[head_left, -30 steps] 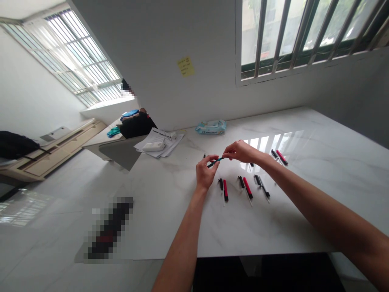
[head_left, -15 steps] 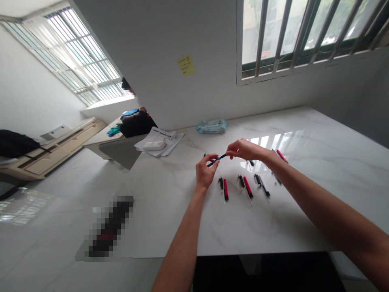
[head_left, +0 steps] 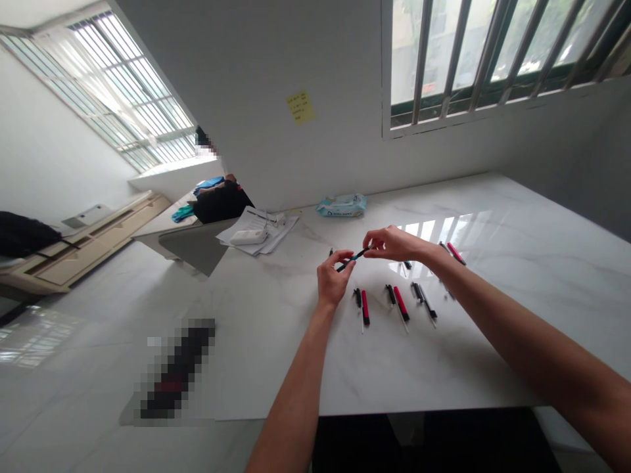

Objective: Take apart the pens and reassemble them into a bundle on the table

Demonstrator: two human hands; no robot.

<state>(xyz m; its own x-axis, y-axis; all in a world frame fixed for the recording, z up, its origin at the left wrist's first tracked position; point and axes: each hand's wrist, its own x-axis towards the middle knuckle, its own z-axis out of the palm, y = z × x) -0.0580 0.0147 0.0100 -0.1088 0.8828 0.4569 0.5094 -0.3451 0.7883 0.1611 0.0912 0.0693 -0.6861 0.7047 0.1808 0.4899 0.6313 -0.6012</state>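
1. The white marbled table bears red and black pen parts, lying as they did a second ago.
2. The right hand has drawn slightly back, fingertips pinching the far end of a slim pen.
3. The left hand stays put, thumb and fingers closed around its middle.
4. That pen, black with a blue stretch, slants above the table between both hands, more dark length showing than before.

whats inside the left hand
The left hand grips a slim pen part, dark with a blue stretch, showing on both sides of the fingers. Whatever the fingers cover can't be seen.
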